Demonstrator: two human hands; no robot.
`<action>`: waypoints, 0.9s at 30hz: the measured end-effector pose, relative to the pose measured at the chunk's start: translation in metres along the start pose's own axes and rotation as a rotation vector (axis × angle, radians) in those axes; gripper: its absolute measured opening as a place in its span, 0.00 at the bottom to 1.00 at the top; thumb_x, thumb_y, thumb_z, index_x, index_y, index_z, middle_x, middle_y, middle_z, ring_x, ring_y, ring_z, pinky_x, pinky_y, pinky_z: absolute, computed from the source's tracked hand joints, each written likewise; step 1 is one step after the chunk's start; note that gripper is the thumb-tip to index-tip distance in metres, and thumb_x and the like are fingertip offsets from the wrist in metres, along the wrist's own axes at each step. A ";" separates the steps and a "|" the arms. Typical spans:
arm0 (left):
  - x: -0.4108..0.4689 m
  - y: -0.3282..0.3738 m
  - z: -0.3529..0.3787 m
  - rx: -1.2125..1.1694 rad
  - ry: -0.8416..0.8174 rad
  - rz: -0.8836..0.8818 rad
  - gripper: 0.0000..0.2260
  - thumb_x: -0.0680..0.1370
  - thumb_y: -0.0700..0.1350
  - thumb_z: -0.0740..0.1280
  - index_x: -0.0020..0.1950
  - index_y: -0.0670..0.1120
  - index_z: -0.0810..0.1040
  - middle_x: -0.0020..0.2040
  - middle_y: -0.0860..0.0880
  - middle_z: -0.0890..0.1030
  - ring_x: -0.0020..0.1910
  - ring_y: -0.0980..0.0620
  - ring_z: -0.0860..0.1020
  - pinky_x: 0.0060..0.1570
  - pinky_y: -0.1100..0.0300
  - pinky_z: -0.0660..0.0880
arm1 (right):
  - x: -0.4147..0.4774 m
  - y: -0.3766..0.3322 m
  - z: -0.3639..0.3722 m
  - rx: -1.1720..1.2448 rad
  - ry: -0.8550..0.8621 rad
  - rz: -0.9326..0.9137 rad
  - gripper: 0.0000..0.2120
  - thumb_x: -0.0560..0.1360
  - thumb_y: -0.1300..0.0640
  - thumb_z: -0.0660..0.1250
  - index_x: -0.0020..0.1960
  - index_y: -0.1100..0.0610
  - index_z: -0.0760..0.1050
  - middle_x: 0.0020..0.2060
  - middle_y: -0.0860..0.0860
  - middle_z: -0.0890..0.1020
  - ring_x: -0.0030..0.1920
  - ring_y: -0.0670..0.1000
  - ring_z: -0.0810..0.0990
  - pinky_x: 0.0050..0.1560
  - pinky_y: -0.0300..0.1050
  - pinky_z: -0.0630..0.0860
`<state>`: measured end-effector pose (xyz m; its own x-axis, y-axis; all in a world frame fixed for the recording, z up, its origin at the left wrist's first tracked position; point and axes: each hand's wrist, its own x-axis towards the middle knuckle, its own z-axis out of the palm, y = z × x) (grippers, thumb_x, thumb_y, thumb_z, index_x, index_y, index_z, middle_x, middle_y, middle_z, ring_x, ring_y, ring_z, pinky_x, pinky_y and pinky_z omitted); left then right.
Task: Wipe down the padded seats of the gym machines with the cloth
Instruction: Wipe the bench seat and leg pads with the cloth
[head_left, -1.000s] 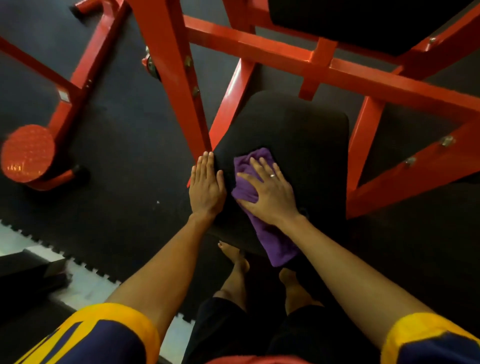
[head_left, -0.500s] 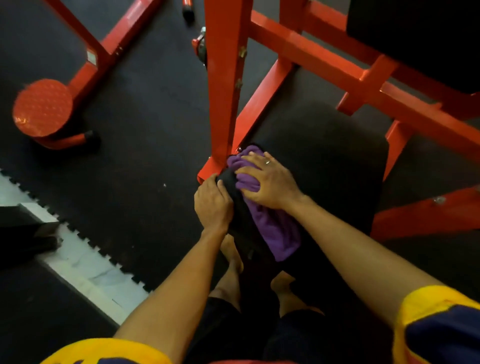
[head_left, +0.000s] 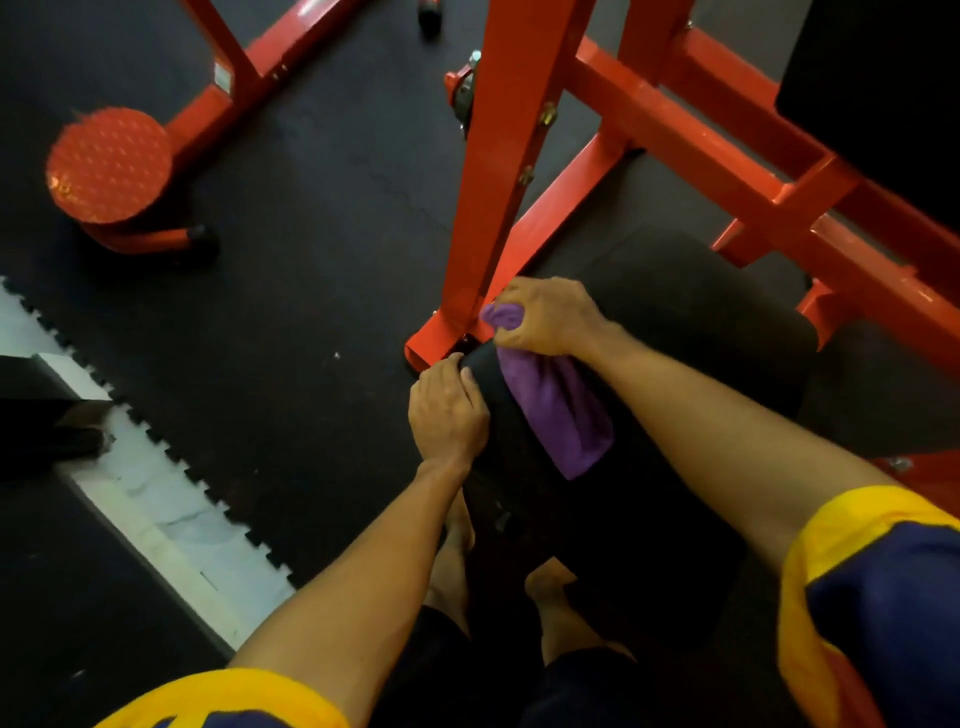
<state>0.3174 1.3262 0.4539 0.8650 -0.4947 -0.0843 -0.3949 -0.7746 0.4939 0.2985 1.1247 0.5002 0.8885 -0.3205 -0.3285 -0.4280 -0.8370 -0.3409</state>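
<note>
Centre frame, left hand (head_left: 448, 413) curled over the near-left edge of the black padded seat (head_left: 691, 332); just beyond, right hand (head_left: 545, 317) gripping the bunched purple cloth (head_left: 558, 408) draped on that seat; red steel frame (head_left: 511, 156) above.

No text, number or brand can be read. A small pale label (head_left: 222, 76) stands on the red frame bar (head_left: 234, 52) at about 11 o'clock in the view. Its print is too small and blurred to make out.
</note>
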 end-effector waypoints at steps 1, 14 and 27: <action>0.001 0.001 -0.001 -0.006 -0.009 -0.010 0.18 0.83 0.50 0.55 0.63 0.43 0.78 0.55 0.45 0.82 0.53 0.46 0.78 0.56 0.49 0.72 | 0.006 0.014 -0.006 -0.020 0.007 0.051 0.25 0.70 0.32 0.66 0.54 0.51 0.80 0.55 0.50 0.83 0.58 0.57 0.81 0.57 0.50 0.73; 0.002 0.005 -0.007 -0.037 -0.015 -0.029 0.14 0.83 0.48 0.59 0.62 0.44 0.79 0.53 0.45 0.82 0.51 0.46 0.79 0.57 0.49 0.75 | 0.014 0.013 -0.020 -0.146 -0.061 -0.006 0.21 0.77 0.35 0.65 0.59 0.50 0.80 0.60 0.52 0.83 0.61 0.58 0.80 0.62 0.51 0.71; 0.050 0.039 -0.014 0.122 -0.404 0.017 0.19 0.87 0.52 0.49 0.58 0.45 0.77 0.58 0.40 0.82 0.56 0.35 0.80 0.54 0.45 0.73 | -0.081 0.022 0.036 0.050 0.354 0.123 0.32 0.71 0.39 0.69 0.72 0.50 0.75 0.73 0.50 0.74 0.76 0.53 0.67 0.78 0.57 0.60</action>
<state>0.3497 1.2763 0.4808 0.6764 -0.6039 -0.4216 -0.4628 -0.7938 0.3946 0.2108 1.1481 0.4871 0.8284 -0.5581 -0.0478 -0.5349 -0.7630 -0.3629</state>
